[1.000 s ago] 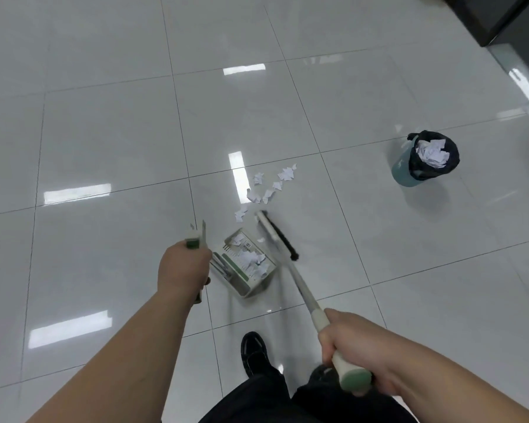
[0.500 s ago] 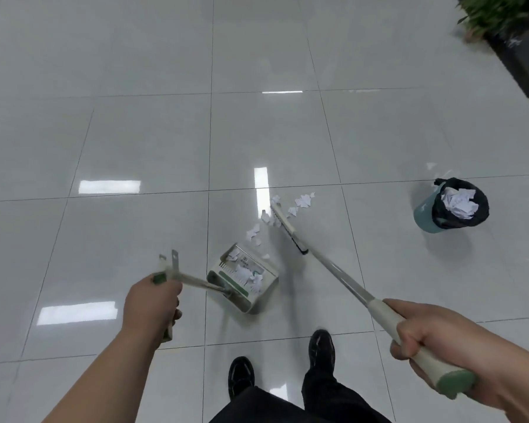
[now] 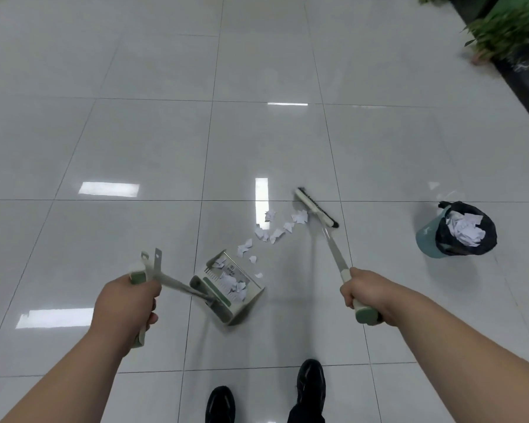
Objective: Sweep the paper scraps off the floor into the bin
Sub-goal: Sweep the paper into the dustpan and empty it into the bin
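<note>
Your left hand [image 3: 126,306] gripped the handle of the dustpan [image 3: 229,285], tilting its mouth far-right to receive the paper scraps [image 3: 275,232]. Your right hand [image 3: 367,293] was closed round the broom [image 3: 334,250]. Its head [image 3: 315,208] sat just beyond the scraps, long axis far-left to near-right. The scraps trailed diagonally between pan and head on the floor [image 3: 135,132]. The bin [image 3: 455,236] stood well apart, right.

I see the left hand [image 3: 126,309] curled around the pale dustpan handle with a green grip [image 3: 177,283], its bare forearm reaching forward. The right hand [image 3: 367,293] grips the cream broom handle with a green end [image 3: 345,274] in a fist, arm also stretched forward.
</note>
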`<state>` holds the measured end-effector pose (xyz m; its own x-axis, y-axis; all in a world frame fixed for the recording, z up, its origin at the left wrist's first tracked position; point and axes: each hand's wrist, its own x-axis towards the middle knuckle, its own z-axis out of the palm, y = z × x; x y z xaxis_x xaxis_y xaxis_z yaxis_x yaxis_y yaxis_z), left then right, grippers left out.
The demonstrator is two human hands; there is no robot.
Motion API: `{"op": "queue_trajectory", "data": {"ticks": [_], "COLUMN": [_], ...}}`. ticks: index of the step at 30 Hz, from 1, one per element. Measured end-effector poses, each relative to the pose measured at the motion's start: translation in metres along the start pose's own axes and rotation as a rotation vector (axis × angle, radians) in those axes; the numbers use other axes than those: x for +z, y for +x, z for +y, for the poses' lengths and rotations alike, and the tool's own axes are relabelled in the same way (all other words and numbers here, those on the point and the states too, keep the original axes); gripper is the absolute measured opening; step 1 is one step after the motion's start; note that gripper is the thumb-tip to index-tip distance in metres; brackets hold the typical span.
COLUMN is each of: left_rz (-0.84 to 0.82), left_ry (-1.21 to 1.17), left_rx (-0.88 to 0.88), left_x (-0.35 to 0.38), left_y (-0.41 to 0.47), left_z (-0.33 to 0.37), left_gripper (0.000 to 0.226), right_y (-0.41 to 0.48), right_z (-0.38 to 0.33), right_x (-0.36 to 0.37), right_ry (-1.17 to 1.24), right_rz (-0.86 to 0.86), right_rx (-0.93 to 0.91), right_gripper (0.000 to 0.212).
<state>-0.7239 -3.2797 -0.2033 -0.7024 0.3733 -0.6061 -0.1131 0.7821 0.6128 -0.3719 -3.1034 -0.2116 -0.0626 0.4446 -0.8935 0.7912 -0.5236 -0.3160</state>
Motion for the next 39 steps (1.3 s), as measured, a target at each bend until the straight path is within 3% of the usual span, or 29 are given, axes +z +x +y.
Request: {"op": "queue_trajectory", "data": {"ticks": [2,5,7,12,14,19,26,31,37,39], "left_rz": [-0.014,-0.033,-0.039,-0.060,-0.066,-0.090,-0.158,-0.218,-0.249,-0.256], "left_ry": [0.010,0.012,0.010,0.013,0.018,0.051,0.220,0.283,0.280,0.271], "left_rx": [0.033,0.063,0.077,0.103,0.111,0.099,0.128,0.165,0.208,0.204], "left_x": [0.008,0.018,0.021,0.030,0.033,0.027,0.002,0.008,0.016,0.014], "left_y": [0.009,0.022,0.029,0.042,0.044,0.042,0.019,0.004,-0.001,-0.001], "left_z": [0.012,0.030,0.040,0.061,0.064,0.064,0.043,0.031,0.027,0.026], "left_gripper": [0.011,0.008,0.008,0.008,0.008,0.009,0.011,0.014,0.012,0.011], "right_y": [0.001,-0.015,-0.032,-0.080,-0.094,-0.119,-0.139,-0.140,-0.158,-0.169], "right_z": [0.009,0.034,0.048,0.057,0.061,0.078,0.084,0.086,0.072,0.070], "right_x": [0.014,0.036,0.044,0.042,0.035,0.011,0.026,0.073,0.091,0.086], "right_ry": [-0.093,-0.273,-0.433,-0.570,-0.495,-0.378,-0.219,-0.201,-0.081,-0.035], "right_rz": [-0.035,-0.058,-0.081,-0.145,-0.120,-0.085,-0.044,-0.106,-0.200,-0.212], "right_rx": [0.007,0.021,-0.023,-0.018,-0.035,0.001,-0.021,0.013,0.006,0.021], "right_gripper": [0.043,0.087,0.101,0.085,0.076,0.087,0.078,0.044,0.039,0.047]}}
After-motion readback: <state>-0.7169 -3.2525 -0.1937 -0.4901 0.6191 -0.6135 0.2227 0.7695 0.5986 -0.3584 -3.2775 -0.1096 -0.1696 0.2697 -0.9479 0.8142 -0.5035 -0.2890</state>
